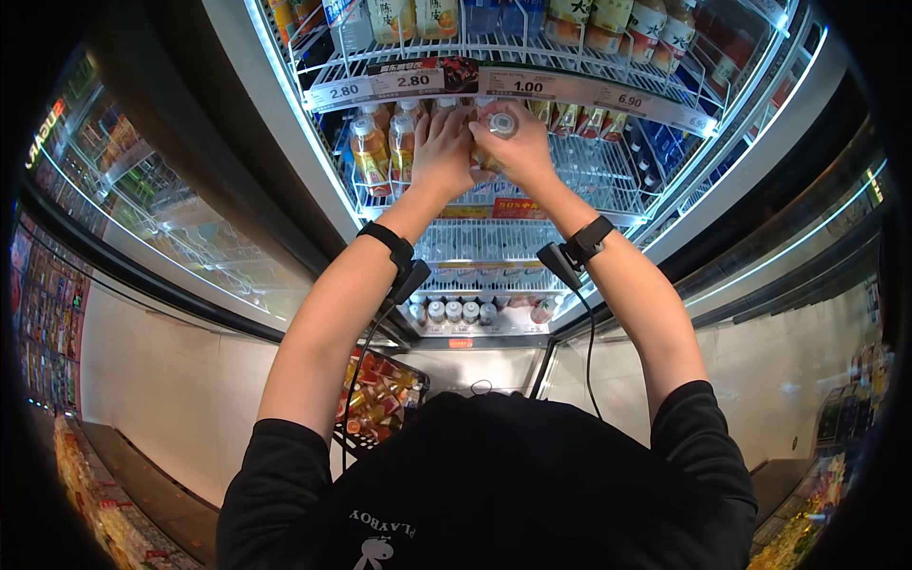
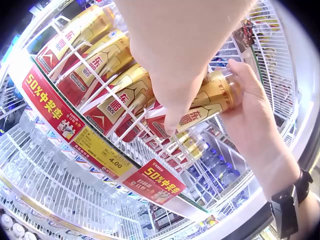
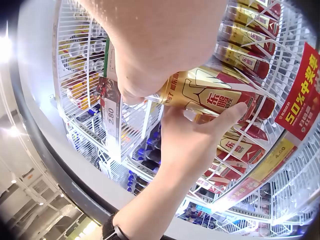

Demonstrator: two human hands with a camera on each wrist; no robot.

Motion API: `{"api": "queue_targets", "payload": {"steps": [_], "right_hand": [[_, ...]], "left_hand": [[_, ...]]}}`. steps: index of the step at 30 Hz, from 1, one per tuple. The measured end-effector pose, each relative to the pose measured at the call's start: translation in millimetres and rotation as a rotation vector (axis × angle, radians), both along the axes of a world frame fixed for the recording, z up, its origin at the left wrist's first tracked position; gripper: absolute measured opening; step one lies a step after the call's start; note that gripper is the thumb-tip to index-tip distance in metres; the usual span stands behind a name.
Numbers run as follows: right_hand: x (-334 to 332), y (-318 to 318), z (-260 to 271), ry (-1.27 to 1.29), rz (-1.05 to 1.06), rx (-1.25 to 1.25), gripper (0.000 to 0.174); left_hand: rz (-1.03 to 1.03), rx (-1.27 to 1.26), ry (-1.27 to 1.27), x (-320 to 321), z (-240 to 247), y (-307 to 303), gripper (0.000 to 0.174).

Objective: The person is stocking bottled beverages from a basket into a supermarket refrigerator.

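Observation:
A gold and red drink bottle [image 3: 207, 92] leans at a tilt over the front of a wire shelf in an open cooler. My right hand [image 1: 522, 147] grips its upper end, the thumb beside the pale cap [image 1: 501, 123]. My left hand [image 1: 444, 157] holds the lower part of the same bottle, its thumb lying across the front label in the right wrist view. The other left fingers reach back, spread over neighbouring bottles in the head view. In the left wrist view the right hand [image 2: 252, 107] wraps the bottle's top. Matching bottles [image 2: 117, 97] stand in a row beside it.
Price strips [image 1: 527, 87] run along the shelf edge just above my hands. White wire dividers [image 2: 85, 67] separate the bottle rows. Lower shelves hold white-capped bottles [image 1: 456, 312]. A dark basket [image 1: 425, 375] of bottles stands on the floor at my left. Cooler doors flank both arms.

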State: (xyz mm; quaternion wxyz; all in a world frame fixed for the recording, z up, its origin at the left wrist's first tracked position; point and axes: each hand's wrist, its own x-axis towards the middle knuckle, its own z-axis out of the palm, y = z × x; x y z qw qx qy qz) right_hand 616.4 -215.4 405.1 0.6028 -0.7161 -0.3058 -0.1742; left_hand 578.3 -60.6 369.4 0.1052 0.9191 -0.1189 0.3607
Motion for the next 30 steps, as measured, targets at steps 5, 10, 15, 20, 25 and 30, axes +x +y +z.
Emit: {"api": "queue_targets", "payload": {"steps": [5, 10, 15, 20, 25, 30], "right_hand": [[7.1, 2.9, -6.2, 0.006, 0.007, -0.006, 0.036], [14.0, 5.3, -15.4, 0.005, -0.002, 0.017, 0.035], [22.6, 8.6, -25.3, 0.038, 0.022, 0.038, 0.033], [30.5, 11.0, -36.0, 0.072, 0.007, 0.023, 0.033], [29.7, 13.8, -39.4, 0.108, -0.031, -0.014, 0.031], [38.2, 16.5, -47.4, 0.109, -0.048, -0.014, 0.029]], "left_hand": [[0.003, -0.013, 0.003, 2.8, -8.2, 1.2, 0.096], [-0.013, -0.035, -0.037, 1.2, -8.9, 1.7, 0.095], [-0.007, -0.029, -0.063, 1.4, -9.0, 5.9, 0.094], [-0.003, -0.032, -0.052, 1.9, -13.5, 10.3, 0.093], [0.025, 0.024, 0.007, 2.3, -14.1, 11.7, 0.101], [0.058, 0.062, -0.024, 0.9, -15.9, 9.9, 0.080]]}}
